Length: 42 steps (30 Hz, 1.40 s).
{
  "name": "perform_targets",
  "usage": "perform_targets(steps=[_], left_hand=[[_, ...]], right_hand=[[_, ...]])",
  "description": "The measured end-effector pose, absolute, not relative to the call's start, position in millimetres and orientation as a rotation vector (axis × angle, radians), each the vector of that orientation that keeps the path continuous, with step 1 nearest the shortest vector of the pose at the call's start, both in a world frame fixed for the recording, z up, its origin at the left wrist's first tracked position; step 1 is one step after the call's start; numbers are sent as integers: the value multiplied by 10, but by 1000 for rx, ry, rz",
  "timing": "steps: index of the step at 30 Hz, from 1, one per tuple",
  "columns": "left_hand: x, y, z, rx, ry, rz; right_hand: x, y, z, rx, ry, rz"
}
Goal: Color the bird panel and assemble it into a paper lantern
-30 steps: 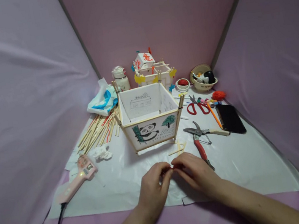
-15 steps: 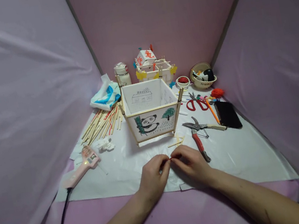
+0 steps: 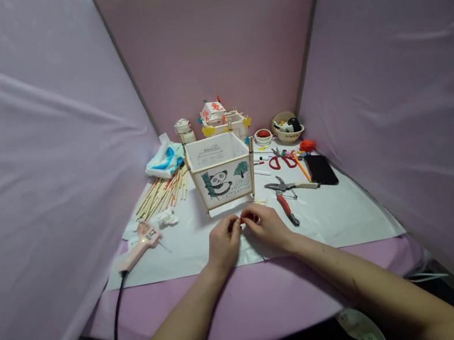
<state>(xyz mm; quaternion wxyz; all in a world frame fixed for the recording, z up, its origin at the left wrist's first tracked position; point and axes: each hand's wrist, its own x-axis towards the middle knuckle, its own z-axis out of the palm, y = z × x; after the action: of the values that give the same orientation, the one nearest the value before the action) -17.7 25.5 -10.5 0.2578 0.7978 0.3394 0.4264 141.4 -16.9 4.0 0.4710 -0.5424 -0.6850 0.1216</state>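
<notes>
My left hand (image 3: 224,242) and my right hand (image 3: 267,226) meet just in front of the panda box, fingertips pinched. Between them is a small red piece (image 3: 242,221), mostly hidden by the fingers; both hands grip it. Upright behind them stands the open-topped white box (image 3: 223,185) with stick edges and panda and tree drawings. Thin short sticks (image 3: 261,202) lie by its lower right corner. Red-handled pruning shears (image 3: 287,209) lie to the right of my right hand.
A pink glue gun (image 3: 141,249) with a black cord, crumpled tissue (image 3: 167,218) and wooden sticks (image 3: 161,196) lie left. Behind stand a bottle (image 3: 184,132) and a decorated lantern (image 3: 214,111). Right are red scissors (image 3: 282,162), a black phone-like slab (image 3: 321,170) and a basket (image 3: 288,133).
The view has tilted up and shifted, so the table things appear smaller and the wall's top edge shows. My hands remain together, with more of the red piece visible between the fingertips.
</notes>
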Motion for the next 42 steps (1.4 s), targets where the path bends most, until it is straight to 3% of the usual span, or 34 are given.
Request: perform_targets(steps=[42], left_hand=[[-222, 345, -226, 2356, 983, 1097]], right_hand=[[1299, -162, -246, -1400, -1671, 190]])
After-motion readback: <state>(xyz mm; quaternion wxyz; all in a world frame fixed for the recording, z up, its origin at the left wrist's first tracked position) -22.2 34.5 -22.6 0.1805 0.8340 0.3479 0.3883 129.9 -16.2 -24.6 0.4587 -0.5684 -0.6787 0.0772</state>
